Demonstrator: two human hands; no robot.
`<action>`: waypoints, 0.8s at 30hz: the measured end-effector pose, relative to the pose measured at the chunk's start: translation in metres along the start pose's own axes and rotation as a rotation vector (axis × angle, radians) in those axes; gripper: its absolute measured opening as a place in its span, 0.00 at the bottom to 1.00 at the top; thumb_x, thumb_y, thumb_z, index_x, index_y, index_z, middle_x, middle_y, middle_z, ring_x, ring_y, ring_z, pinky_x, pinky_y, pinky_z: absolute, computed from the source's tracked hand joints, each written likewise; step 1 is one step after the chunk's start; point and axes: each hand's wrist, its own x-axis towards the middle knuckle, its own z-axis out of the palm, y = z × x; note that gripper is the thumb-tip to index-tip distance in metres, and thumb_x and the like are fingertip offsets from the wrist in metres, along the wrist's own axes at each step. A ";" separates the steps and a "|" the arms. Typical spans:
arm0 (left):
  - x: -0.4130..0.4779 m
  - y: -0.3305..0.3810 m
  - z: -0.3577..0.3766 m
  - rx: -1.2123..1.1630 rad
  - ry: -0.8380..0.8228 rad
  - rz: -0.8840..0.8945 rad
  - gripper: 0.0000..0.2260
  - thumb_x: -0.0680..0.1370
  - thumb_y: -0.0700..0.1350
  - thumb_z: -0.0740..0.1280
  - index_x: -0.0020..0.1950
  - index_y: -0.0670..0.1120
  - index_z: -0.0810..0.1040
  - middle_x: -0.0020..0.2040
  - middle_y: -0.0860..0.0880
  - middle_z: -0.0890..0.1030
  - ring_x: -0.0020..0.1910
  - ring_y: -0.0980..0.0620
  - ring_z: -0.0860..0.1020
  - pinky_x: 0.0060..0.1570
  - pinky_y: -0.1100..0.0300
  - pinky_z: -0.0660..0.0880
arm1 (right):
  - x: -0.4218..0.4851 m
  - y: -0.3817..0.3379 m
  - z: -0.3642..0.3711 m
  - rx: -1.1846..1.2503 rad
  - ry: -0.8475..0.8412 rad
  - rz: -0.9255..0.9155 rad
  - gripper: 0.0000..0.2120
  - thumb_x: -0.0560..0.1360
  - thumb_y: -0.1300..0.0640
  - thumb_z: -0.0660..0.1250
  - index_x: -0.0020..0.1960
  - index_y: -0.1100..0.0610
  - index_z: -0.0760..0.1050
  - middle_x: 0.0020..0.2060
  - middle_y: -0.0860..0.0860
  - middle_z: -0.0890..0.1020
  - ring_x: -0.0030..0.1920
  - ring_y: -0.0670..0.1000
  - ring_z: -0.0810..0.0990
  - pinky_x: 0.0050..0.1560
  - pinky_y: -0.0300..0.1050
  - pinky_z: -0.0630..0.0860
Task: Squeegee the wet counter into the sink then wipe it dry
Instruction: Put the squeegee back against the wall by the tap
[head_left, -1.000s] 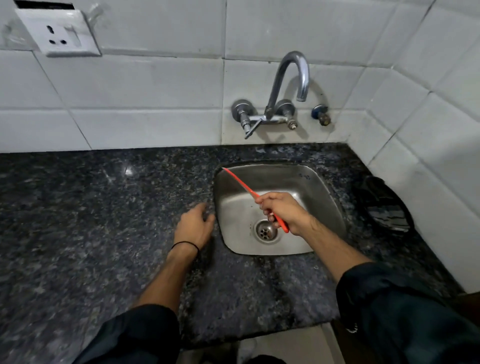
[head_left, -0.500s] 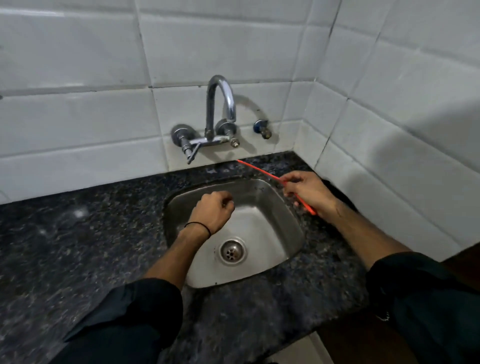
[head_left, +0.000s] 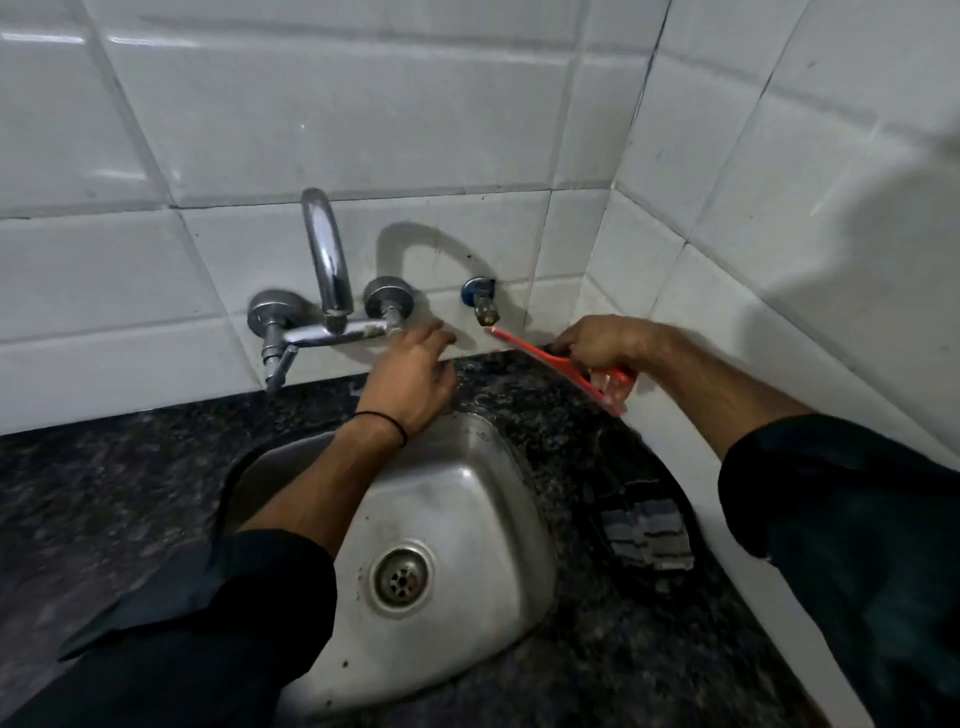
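The sink (head_left: 457, 499) sits in the counter (head_left: 104, 499) right before me, its drain (head_left: 401, 576) toward my side. Behind it, on the back wall (head_left: 363, 130), the tap (head_left: 326, 270) hangs over the counter's rear strip, a small valve (head_left: 482, 299) to its right. My left hand (head_left: 410, 376) reaches across the sink's far rim, just under the tap. My right hand (head_left: 605, 343) is in the back right corner, gripping the squeegee (head_left: 556, 366), whose blade runs from below the valve toward me. A cloth (head_left: 641, 514) lies on the counter between sink and side wall (head_left: 831, 234).
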 end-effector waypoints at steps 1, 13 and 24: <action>0.008 0.000 0.001 0.023 0.019 -0.011 0.18 0.77 0.43 0.65 0.67 0.43 0.75 0.72 0.42 0.71 0.70 0.41 0.68 0.70 0.47 0.66 | 0.010 0.002 -0.009 0.075 -0.075 0.033 0.13 0.75 0.67 0.59 0.56 0.66 0.78 0.39 0.66 0.82 0.28 0.60 0.82 0.29 0.53 0.82; 0.054 -0.033 0.033 0.362 -0.248 -0.261 0.35 0.74 0.52 0.69 0.78 0.48 0.58 0.80 0.43 0.51 0.79 0.40 0.45 0.77 0.44 0.50 | 0.012 0.045 -0.076 0.758 -0.428 -0.158 0.20 0.81 0.51 0.57 0.64 0.63 0.75 0.56 0.64 0.83 0.54 0.63 0.84 0.48 0.49 0.84; 0.044 -0.035 0.033 0.242 -0.098 -0.241 0.39 0.72 0.49 0.70 0.79 0.47 0.55 0.80 0.47 0.52 0.80 0.45 0.47 0.76 0.47 0.56 | 0.054 0.037 -0.009 1.231 -0.219 -0.491 0.13 0.83 0.51 0.58 0.54 0.60 0.74 0.57 0.65 0.82 0.58 0.60 0.83 0.58 0.53 0.80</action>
